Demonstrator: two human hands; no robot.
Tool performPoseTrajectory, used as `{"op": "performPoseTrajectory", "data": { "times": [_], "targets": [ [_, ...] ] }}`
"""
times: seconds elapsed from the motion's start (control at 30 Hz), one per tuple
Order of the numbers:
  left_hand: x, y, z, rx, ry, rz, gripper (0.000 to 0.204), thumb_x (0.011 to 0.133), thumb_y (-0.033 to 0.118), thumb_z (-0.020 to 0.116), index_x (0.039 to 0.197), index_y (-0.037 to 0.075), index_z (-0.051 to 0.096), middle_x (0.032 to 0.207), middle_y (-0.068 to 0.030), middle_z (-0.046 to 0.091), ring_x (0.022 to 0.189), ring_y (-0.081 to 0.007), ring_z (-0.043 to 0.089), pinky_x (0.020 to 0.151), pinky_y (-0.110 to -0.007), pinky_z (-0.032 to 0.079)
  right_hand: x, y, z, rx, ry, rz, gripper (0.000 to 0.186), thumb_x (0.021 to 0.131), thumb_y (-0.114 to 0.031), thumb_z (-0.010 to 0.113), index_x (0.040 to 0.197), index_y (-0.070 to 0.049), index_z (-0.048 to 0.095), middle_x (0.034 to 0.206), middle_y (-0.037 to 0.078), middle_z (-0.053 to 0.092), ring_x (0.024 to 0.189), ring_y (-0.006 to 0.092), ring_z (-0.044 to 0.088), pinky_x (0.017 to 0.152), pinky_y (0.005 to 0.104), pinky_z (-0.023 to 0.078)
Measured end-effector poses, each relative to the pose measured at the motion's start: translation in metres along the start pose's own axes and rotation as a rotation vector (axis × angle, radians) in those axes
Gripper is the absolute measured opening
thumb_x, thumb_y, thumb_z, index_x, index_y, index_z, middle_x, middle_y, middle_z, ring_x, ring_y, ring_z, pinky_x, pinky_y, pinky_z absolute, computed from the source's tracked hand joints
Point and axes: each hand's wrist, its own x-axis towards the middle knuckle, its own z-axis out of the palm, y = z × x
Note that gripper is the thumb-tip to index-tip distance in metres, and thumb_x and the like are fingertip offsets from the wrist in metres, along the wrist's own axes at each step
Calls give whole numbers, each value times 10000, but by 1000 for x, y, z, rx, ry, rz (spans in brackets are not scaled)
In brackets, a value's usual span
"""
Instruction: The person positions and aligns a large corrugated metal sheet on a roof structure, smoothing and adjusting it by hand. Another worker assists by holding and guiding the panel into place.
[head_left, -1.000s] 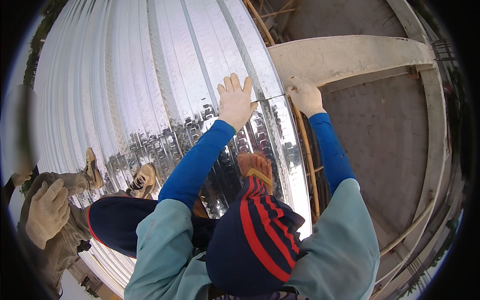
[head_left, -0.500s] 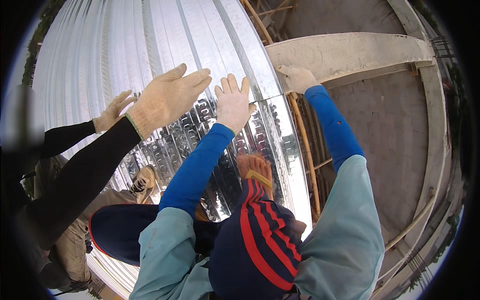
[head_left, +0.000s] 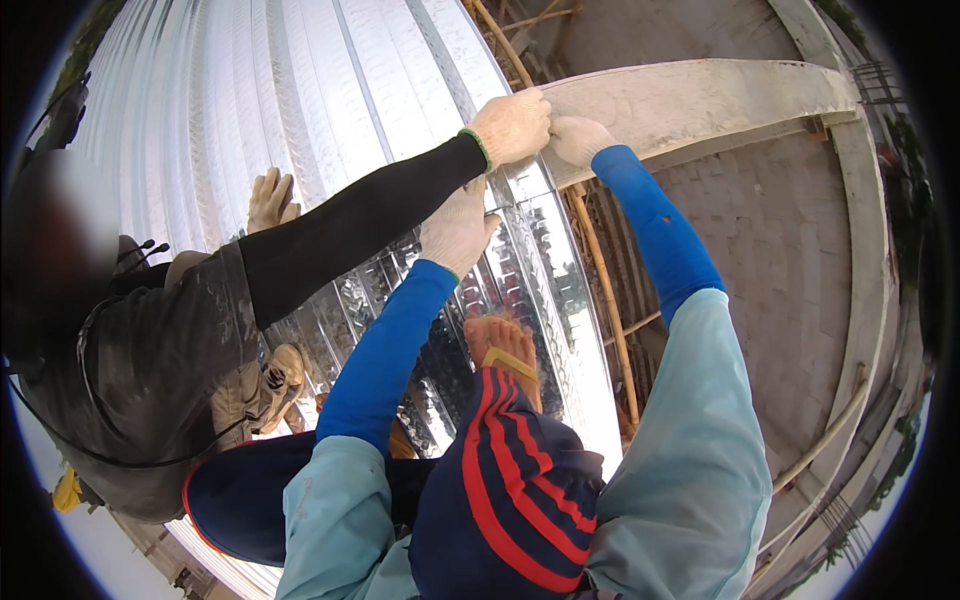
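The left hand (head_left: 455,228) lies open, fingertips hidden, on the shiny metal sheet (head_left: 330,90) beside the concrete beam (head_left: 700,105). The right hand (head_left: 582,140) curls near its edge; whether it grips anything cannot be told. The sheet seems stiff, slippery, best held along its edge.

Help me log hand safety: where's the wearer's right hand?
In the head view, the right hand is upper right of centre, beside the co-worker's gloved hand, by the left end of the concrete beam.
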Motion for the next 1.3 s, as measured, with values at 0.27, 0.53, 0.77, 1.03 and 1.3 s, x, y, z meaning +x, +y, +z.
{"op": "performPoseTrajectory", "data": {
  "times": [0.27,0.53,0.77,1.03,1.3],
  "targets": [
    [0,5,-4,58,60,30,990,947,424,882,1711,15,403,1561,-323,581,1437,-500,589,1171,-600,501,-14,10,5,315,26,71,409,1078,-295,626,1369,-49,774,1363,248,773,1329,446,697,1133,512,545],
    [8,13,1,33,21,50,996,931,399,899,1705,18,404,1541,-303,594,1407,-486,615,1134,-597,521,-48,37,17,536,216,231,373,1085,-228,634,1399,-91,782,1388,213,780,1322,407,716,1139,461,549],
    [10,8,3,105,18,70,997,932,441,890,1696,16,410,1573,-352,551,1464,-514,558,1161,-633,487,-43,52,18,360,387,141,362,1090,-236,618,1393,-151,796,1370,172,794,1282,382,739,1102,493,578],
    [5,7,-5,279,-12,26,1044,901,500,897,1692,23,411,1625,-390,445,1504,-541,455,1209,-689,404,-23,15,10,138,372,125,335,1096,-206,586,1379,-195,765,1290,155,810,1196,387,758,1012,515,610],
    [7,4,-3,315,9,21,1066,856,513,925,1675,34,437,1602,-348,468,1438,-485,490,1148,-637,442,-21,1,23,130,373,83,324,1088,-195,602,1364,-167,768,1269,172,807,1184,396,765,1024,511,607]
  ]
}}
